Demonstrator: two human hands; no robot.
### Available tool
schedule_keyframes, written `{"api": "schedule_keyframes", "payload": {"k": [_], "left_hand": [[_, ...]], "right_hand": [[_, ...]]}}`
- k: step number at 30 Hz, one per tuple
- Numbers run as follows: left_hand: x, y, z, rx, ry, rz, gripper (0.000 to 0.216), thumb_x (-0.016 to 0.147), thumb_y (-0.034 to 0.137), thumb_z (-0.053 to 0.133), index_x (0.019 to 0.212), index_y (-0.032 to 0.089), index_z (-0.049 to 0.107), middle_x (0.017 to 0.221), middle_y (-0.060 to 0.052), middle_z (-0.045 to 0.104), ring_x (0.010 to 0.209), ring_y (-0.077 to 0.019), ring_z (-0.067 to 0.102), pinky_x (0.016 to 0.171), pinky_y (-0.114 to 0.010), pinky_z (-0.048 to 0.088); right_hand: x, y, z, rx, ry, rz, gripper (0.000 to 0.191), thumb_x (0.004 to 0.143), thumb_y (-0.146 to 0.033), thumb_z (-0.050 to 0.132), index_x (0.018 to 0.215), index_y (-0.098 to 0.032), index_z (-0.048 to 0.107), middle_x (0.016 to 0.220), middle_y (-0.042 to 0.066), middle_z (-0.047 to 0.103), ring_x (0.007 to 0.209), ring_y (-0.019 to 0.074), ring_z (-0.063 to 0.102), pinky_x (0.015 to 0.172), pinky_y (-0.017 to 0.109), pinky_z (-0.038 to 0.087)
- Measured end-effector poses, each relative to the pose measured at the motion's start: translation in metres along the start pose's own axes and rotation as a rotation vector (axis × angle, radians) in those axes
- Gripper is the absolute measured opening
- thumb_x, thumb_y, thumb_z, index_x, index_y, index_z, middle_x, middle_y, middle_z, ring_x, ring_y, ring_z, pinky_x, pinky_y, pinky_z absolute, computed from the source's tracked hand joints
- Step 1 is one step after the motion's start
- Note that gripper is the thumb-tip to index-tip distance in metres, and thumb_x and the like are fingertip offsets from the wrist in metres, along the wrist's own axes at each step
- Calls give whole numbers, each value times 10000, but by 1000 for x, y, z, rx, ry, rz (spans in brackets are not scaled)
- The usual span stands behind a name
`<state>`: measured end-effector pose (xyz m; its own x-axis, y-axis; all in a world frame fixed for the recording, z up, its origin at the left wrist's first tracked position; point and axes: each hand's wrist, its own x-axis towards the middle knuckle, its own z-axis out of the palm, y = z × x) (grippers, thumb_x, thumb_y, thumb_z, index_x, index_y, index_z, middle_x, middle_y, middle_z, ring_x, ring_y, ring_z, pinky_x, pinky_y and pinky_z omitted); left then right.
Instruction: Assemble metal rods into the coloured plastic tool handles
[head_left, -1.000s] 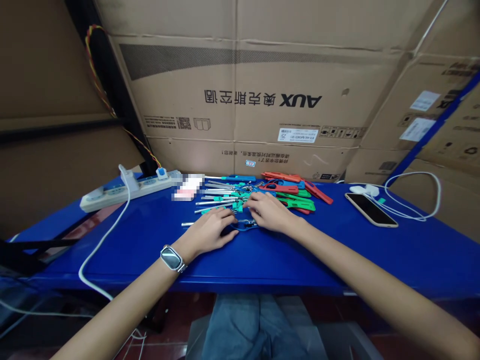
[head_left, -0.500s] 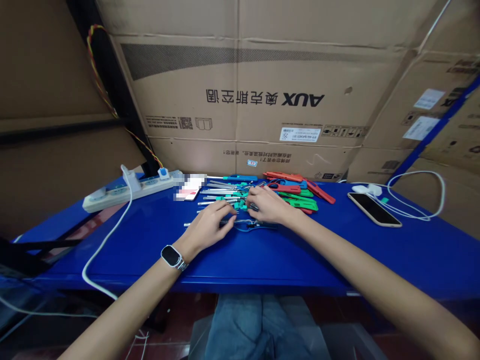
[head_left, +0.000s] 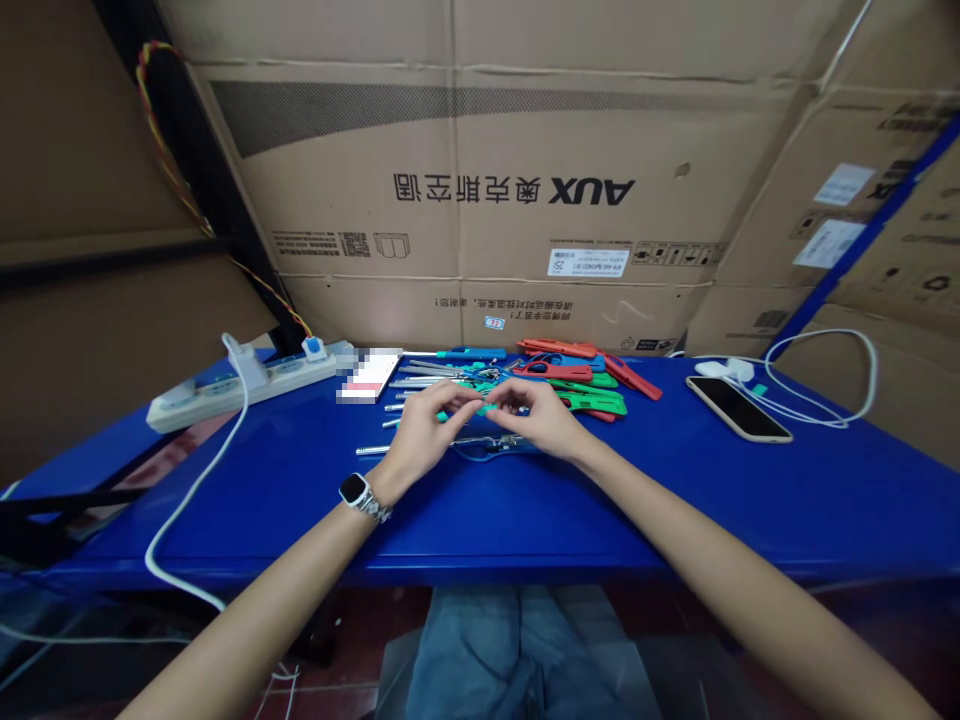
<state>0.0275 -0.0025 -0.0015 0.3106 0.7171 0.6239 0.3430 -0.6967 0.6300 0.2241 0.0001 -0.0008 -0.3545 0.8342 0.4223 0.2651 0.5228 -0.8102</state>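
Worktop (head_left: 480,535) lies bare-edged right in front of you; on it, just below your fingers, loops a blue wire (head_left: 487,458), and a silver tube (head_left: 371,450) pokes out left of your left hand (head_left: 433,418). That hand and your right hand (head_left: 541,418) make 2 narrow pinches, tips nearly meeting, and seem to hold a small green part (head_left: 489,409) between them — your fingers cover much of it. If either pinch slackens, it could slip and get lost among the clutter behind. If a palm dips, it could catch the wire and tug whatever it joins. Farther back are a row of silver tubes (head_left: 420,383), then green casings (head_left: 604,402) and a red casing (head_left: 556,371), loosely heaped — a knock could slide them.
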Motion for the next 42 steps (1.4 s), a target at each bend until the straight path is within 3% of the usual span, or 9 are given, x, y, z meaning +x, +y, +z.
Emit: {"api": "schedule_keyframes", "payload": {"k": [7, 14, 18, 22, 29, 32, 35, 38, 42], "left_hand": [[-8, 0, -1, -450, -78, -290, 357, 785, 481, 754, 838, 147, 639, 728, -35, 726, 674, -177, 711, 684, -302, 598], [-7, -3, 0, -526, 4, -351, 400, 735, 502, 791, 780, 141, 627, 697, -47, 731, 665, -192, 722, 683, -315, 606], [-11, 0, -5, -231, -78, -192, 331, 864, 473, 672, 799, 150, 691, 773, -56, 739, 731, -187, 696, 700, -297, 570], [-13, 1, -11, 98, -17, 76, 197, 936, 350, 605, 934, 172, 690, 910, -60, 702, 793, -171, 646, 738, -300, 544], [-13, -8, -18, 196, -213, 359, 192, 982, 224, 539, 1093, 210, 695, 990, -70, 650, 923, -182, 627, 810, -319, 524], [-13, -11, -20, 213, -239, 364, 195, 982, 215, 540, 1075, 207, 710, 961, -65, 640, 879, -173, 616, 772, -303, 514], [-14, -14, -20, 238, -277, 288, 200, 986, 233, 535, 1078, 199, 709, 949, -63, 648, 868, -178, 620, 775, -307, 512], [-15, -18, -22, 275, -344, 212, 206, 986, 251, 532, 1078, 194, 707, 940, -62, 649, 871, -186, 623, 781, -309, 506], [-14, -20, -24, 318, -442, 159, 204, 984, 227, 519, 1031, 188, 713, 943, -64, 643, 879, -192, 614, 776, -303, 491]], "right_hand": [[0, -4, 9, 179, 136, -5, 311, 807, -463, 701, 929, -178, 668, 869, 35, 690, 783, 153, 611, 744, 300, 490], [-6, -3, 22, 178, 48, 59, 330, 814, -446, 695, 996, -175, 641, 853, 35, 690, 746, 151, 627, 687, 285, 489], [-4, 0, 20, 231, -3, 124, 345, 810, -474, 675, 976, -172, 651, 754, -2, 638, 627, 122, 575, 621, 272, 480], [-3, -2, 11, 223, -90, 169, 337, 813, -439, 672, 997, -157, 664, 651, -45, 548, 557, 95, 503, 563, 248, 432], [-7, -3, 5, 280, -194, 157, 503, 785, -362, 727, 1200, -175, 514, 672, -65, 593, 600, 104, 548, 592, 237, 434], [-9, -4, 3, 154, -189, 141, 357, 860, -349, 647, 1154, -173, 547, 673, -44, 606, 628, 126, 582, 617, 257, 454], [-16, -7, -4, -226, -136, -36, 173, 923, -272, 542, 997, -171, 661, 763, 18, 644, 728, 152, 602, 703, 293, 463], [-30, -9, -12, -605, -162, -265, 223, 920, -195, 517, 973, -171, 732, 884, 72, 665, 871, 193, 601, 810, 333, 446], [-46, -7, -15, -780, -243, -310, 284, 929, -208, 523, 1107, -177, 741, 905, 85, 657, 818, 190, 594, 761, 323, 450]]}}
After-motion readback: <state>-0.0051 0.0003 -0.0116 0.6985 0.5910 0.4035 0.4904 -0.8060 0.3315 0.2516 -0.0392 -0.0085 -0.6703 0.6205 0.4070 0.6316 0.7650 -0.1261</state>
